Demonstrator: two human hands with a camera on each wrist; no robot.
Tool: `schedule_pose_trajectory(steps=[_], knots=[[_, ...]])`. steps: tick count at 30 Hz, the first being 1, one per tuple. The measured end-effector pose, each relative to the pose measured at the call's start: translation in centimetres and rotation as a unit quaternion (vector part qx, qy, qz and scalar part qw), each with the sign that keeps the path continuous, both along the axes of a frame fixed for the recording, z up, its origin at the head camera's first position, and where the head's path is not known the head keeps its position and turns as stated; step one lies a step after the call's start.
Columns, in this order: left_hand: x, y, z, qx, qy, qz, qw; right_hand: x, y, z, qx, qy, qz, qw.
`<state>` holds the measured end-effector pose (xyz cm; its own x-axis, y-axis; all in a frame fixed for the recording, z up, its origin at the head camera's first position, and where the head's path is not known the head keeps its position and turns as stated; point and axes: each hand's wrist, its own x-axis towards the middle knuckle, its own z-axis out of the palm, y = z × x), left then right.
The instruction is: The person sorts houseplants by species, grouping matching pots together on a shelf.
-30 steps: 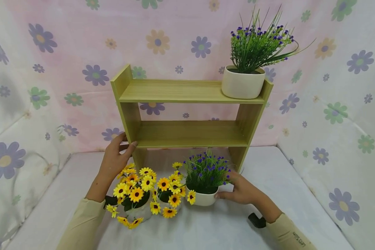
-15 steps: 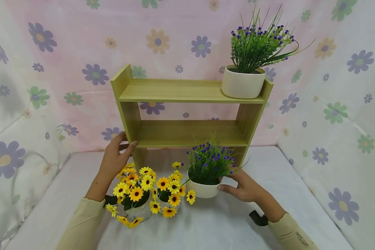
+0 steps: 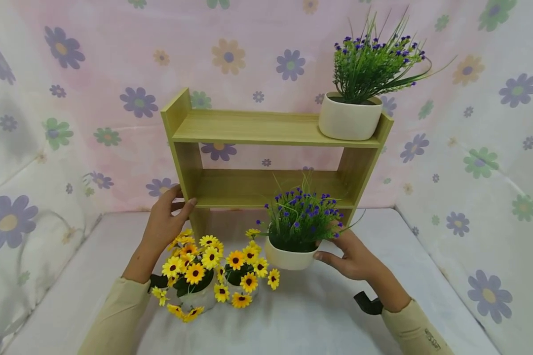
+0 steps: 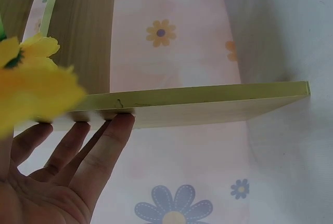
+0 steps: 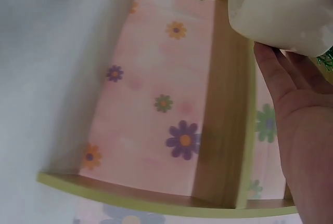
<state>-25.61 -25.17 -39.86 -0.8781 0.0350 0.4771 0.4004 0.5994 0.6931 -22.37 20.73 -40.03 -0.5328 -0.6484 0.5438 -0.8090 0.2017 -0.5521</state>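
Note:
My right hand (image 3: 353,254) holds a white oval pot of purple flowers (image 3: 293,259) in the head view, thumb on its near right side. The pot is raised above the table in front of the middle shelf and tilts slightly. In the right wrist view, fingers (image 5: 276,70) touch the white pot (image 5: 283,13) from below. My left hand (image 3: 166,217) rests against the left side of the wooden shelf (image 3: 266,129), its thumb at the front edge. In the left wrist view, its extended fingertips touch the side panel (image 4: 208,95).
Two pots of yellow daisies, left (image 3: 200,297) and right (image 3: 241,292), stand on the white table (image 3: 320,320) before the shelf. Another white pot of purple flowers (image 3: 351,121) stands at the top shelf's right end. Floral cloth (image 3: 266,54) hangs behind.
My right hand has lifted the purple-flower pot upward from beside the yellow daisies and slightly to the right. The left hand stays at the shelf's side. The head view has shifted slightly.

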Motion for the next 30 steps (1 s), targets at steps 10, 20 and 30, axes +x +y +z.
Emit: schedule_pose_trajectory(steps=[10,20,30], knots=[[-0.1,0.1,0.0,0.0,0.002,0.002,1.0,-0.7,-1.2,3.9,-0.047,0.043,0.033,0.997],[-0.2,0.0,-0.2,0.004,0.001,0.002,1.0,-2.4,-2.9,8.9,-0.093,0.059,0.115,0.987],[0.0,0.1,0.0,0.009,-0.005,0.001,0.9999,-3.4,-4.5,14.0,-0.119,0.064,0.112,0.984]])
